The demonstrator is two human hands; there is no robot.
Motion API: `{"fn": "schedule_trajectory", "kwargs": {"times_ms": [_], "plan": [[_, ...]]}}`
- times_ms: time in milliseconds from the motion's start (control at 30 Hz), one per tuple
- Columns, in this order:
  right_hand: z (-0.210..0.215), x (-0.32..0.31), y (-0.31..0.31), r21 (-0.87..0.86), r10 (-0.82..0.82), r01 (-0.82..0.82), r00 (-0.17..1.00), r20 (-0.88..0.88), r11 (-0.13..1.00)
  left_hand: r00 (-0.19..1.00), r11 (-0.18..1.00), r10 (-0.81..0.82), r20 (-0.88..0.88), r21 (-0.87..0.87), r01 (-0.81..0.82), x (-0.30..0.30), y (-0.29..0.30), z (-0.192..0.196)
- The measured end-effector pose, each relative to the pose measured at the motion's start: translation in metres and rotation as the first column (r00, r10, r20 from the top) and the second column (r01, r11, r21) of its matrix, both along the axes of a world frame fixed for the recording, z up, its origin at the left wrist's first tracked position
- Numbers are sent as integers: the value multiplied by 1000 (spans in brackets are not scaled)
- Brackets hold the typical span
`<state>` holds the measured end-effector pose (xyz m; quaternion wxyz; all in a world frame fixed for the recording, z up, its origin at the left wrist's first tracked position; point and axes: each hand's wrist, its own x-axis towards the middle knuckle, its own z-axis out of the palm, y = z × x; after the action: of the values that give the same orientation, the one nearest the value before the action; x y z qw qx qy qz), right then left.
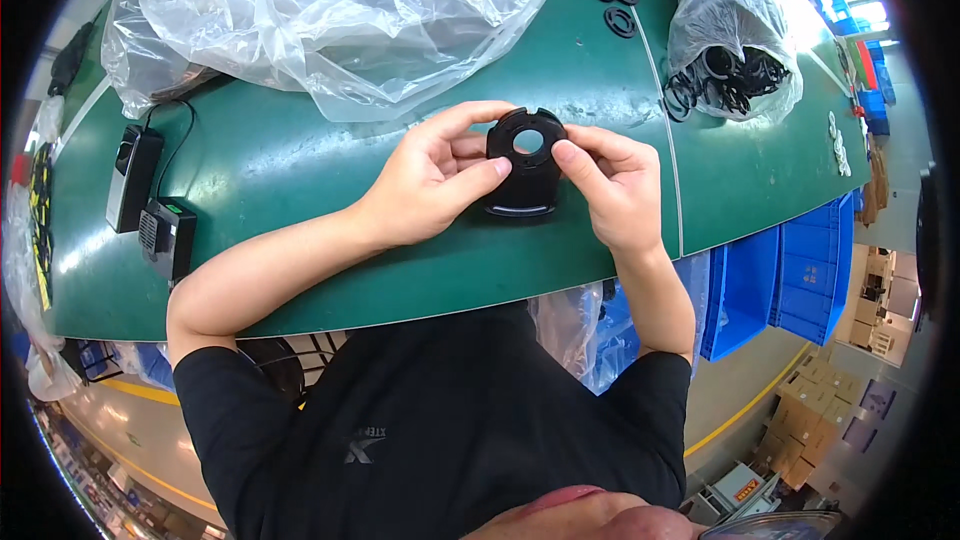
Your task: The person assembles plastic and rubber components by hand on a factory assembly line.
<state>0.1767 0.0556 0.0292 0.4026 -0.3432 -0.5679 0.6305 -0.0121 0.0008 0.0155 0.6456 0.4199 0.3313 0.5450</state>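
Observation:
Between both hands, over the green table, is a black plastic part (pixel 525 180) with a rounded, notched top and a round hole through it. Its lower end is a straight, shiny edge. My left hand (pixel 440 170) grips its left side, thumb on the front face and fingers behind. On the opposite side, my right hand (pixel 615 185) pinches the upper right rim between thumb and fingers. Whether a separate ring is seated around the hole cannot be made out.
Several loose black rings (pixel 620 22) lie at the far side. A clear bag (pixel 740 10) spills more black rings at the right. A large plastic sheet (pixel 330 30) covers black parts at the back. A black device (pixel 135 175) with a cable stands left. Blue crates (pixel 810 275) sit beyond the right edge.

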Motion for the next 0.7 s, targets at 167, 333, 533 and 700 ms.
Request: {"fn": "schedule_trajectory", "kwargs": {"times_ms": [167,333,533,700], "plan": [[8,-1,-1,89,134,-157,966,219,984,980,991,32,-198,135,-5,-5,6,-1],[-1,-9,-7,211,-16,-29,977,211,977,973,998,43,-226,-32,-52,-4,4,8],[-4,-11,-6,438,-135,56,980,150,897,976,995,51,-210,-77,-69,-5,4,13],[-5,-12,-6,568,-136,-7,969,209,823,978,992,65,-198,-89,-84,-5,2,11]]}}
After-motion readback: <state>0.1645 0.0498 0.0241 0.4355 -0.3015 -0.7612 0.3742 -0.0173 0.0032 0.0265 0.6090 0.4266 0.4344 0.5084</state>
